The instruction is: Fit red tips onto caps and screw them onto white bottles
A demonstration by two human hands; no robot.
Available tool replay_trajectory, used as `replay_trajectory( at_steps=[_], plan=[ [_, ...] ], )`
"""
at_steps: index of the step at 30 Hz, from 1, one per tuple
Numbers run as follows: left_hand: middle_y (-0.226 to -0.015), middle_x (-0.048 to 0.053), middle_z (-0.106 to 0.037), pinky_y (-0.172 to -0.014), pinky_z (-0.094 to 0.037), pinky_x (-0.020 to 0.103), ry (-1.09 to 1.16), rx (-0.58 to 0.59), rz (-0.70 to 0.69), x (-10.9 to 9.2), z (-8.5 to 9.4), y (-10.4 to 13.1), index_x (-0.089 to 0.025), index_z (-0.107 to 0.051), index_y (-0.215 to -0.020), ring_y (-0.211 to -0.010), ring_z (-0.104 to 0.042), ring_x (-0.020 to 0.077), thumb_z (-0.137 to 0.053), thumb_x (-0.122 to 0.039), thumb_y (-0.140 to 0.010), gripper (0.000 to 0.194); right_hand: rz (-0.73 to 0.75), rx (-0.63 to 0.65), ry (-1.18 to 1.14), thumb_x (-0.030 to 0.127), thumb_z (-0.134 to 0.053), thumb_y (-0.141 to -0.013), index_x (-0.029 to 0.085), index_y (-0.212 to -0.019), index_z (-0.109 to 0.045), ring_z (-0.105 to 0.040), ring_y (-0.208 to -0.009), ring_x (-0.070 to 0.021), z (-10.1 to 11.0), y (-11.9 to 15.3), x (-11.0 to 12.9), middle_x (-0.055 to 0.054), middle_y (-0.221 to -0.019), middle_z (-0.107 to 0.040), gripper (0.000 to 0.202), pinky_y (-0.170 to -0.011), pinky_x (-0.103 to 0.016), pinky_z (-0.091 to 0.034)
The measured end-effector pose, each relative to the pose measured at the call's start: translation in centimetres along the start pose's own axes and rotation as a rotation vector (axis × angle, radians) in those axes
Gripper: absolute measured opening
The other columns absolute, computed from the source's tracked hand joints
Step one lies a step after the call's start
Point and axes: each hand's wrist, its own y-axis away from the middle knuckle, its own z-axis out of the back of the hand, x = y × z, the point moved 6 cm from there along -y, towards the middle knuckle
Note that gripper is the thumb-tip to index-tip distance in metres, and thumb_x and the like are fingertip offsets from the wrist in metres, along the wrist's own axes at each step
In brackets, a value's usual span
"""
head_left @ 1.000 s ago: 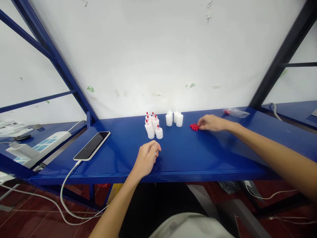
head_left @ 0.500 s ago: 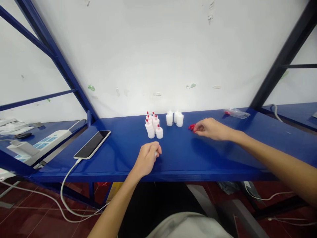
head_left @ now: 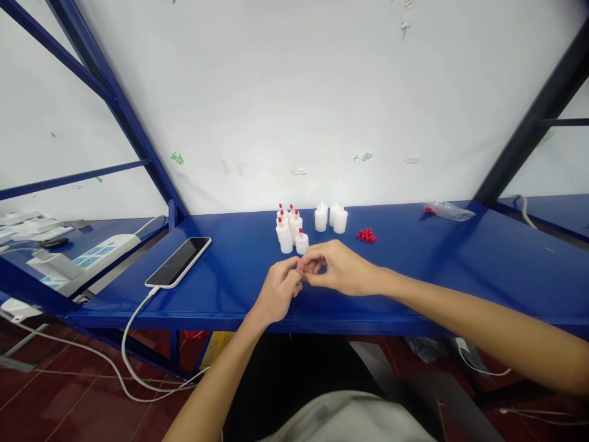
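Note:
My left hand (head_left: 278, 288) is closed above the front of the blue table, with a sliver of a small white bottle between its fingers. My right hand (head_left: 335, 268) pinches at the left fingertips; the small red cap it picked from the pile is almost wholly hidden there. Just beyond the hands stands a group of white bottles with red caps (head_left: 284, 235), the nearest one close to my right fingertips. Several uncapped white bottles (head_left: 340, 221) stand to the right of that group. A loose pile of red caps (head_left: 366, 235) lies farther right.
A phone (head_left: 178, 263) with a white charging cable lies on the left of the blue table (head_left: 432, 270). At the back right is a clear plastic bag (head_left: 453, 212) with something red. A power strip (head_left: 92, 264) sits on the neighbouring left surface. Blue frame posts rise at both sides.
My right hand has moved left from the red cap pile to meet my left hand. My left hand stays closed in about the same place. The view has shifted slightly.

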Motion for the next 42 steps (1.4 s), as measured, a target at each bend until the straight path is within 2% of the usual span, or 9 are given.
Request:
replay_trajectory(
  at_steps=[4,12,16,20,24,28,33,37,42],
  plan=[
    [-0.055,-0.005,-0.040,-0.051,-0.029,0.023,0.024,0.020,-0.036,-0.1,0.0,0.1,-0.017,-0.048,-0.073,-0.049,-0.035,0.0080,-0.044,-0.027,-0.080,0.014,0.027,0.005,-0.007,0.015,-0.063,-0.080,0.017,-0.088,-0.071,-0.070,-0.073,-0.0153,-0.5,0.3,0.4,-0.002,-0.081,-0.074,0.011,-0.069,-0.026,-0.054],
    [-0.053,-0.008,-0.038,-0.045,-0.024,0.020,0.031,-0.047,-0.043,0.0,0.6,0.7,-0.018,-0.048,-0.083,-0.044,-0.030,0.0063,-0.044,-0.023,-0.076,0.010,0.077,-0.034,-0.007,0.015,-0.065,-0.079,0.018,-0.086,-0.072,-0.069,-0.071,-0.0144,-1.5,-0.1,0.4,-0.001,-0.079,-0.072,0.010,-0.067,-0.025,-0.054],
    [-0.055,-0.008,-0.043,-0.046,-0.028,0.019,0.013,-0.147,-0.072,-0.3,0.9,1.0,-0.020,-0.046,-0.093,-0.045,-0.036,0.0070,-0.049,-0.026,-0.080,0.014,0.050,-0.034,-0.086,0.019,-0.067,-0.079,0.019,-0.085,-0.072,-0.069,-0.070,-0.0147,-1.1,-0.3,0.5,-0.001,-0.078,-0.073,0.009,-0.069,-0.026,-0.056],
    [-0.068,-0.004,-0.060,-0.047,-0.034,0.022,0.062,-0.272,-0.075,-0.4,1.6,0.6,-0.020,-0.047,-0.112,-0.047,-0.044,0.0085,-0.045,-0.042,-0.090,0.031,0.024,-0.011,-0.059,0.025,-0.067,-0.081,0.017,-0.087,-0.074,-0.070,-0.071,-0.0155,1.5,-1.4,1.5,-0.003,-0.078,-0.075,0.013,-0.070,-0.028,-0.057],
    [-0.070,-0.003,-0.058,-0.047,-0.034,0.023,0.121,-0.416,0.010,0.5,2.5,0.1,-0.020,-0.050,-0.106,-0.046,-0.043,0.0087,-0.037,-0.041,-0.092,0.028,-0.051,-0.106,0.207,0.024,-0.069,-0.076,0.015,-0.082,-0.076,-0.068,-0.068,-0.0164,6.5,-3.4,1.3,-0.004,-0.073,-0.075,0.013,-0.063,-0.026,-0.053],
    [-0.075,-0.002,-0.056,-0.055,-0.037,0.023,0.066,-0.375,0.016,1.1,2.3,-0.2,-0.020,-0.050,-0.096,-0.059,-0.048,0.0106,-0.041,-0.024,-0.085,0.015,-0.198,-0.143,0.414,0.018,-0.065,-0.074,0.016,-0.081,-0.077,-0.067,-0.067,-0.0169,9.7,-5.6,-0.4,-0.003,-0.071,-0.075,0.014,-0.060,-0.026,-0.050],
    [-0.085,0.000,-0.058,-0.068,-0.040,0.026,-0.248,-0.296,-0.027,0.8,1.7,0.1,-0.019,-0.054,-0.094,-0.070,-0.050,0.0125,-0.042,-0.016,-0.084,0.016,-0.224,-0.031,0.483,0.015,-0.062,-0.073,0.016,-0.070,-0.076,-0.063,-0.061,-0.0150,8.5,-7.6,-1.5,-0.003,-0.065,-0.072,0.014,-0.054,-0.026,-0.045],
    [-0.094,0.004,-0.064,-0.074,-0.042,0.027,-0.347,-0.236,-0.036,0.3,1.3,0.0,-0.017,-0.063,-0.108,-0.079,-0.056,0.0156,-0.046,-0.028,-0.093,0.025,-0.243,0.024,0.514,0.012,-0.061,-0.070,0.015,-0.067,-0.074,-0.059,-0.056,-0.0128,7.3,-8.4,-1.9,-0.002,-0.061,-0.069,0.014,-0.053,-0.024,-0.043],
    [-0.084,0.003,-0.065,-0.068,-0.043,0.025,-0.259,-0.210,-0.005,0.2,1.2,-0.3,-0.016,-0.069,-0.103,-0.071,-0.055,0.0148,-0.048,-0.048,-0.096,0.039,-0.249,0.025,0.522,0.015,-0.062,-0.070,0.013,-0.071,-0.076,-0.061,-0.060,-0.0138,7.6,-7.9,-2.0,-0.003,-0.064,-0.071,0.014,-0.056,-0.024,-0.044]
  ],
)
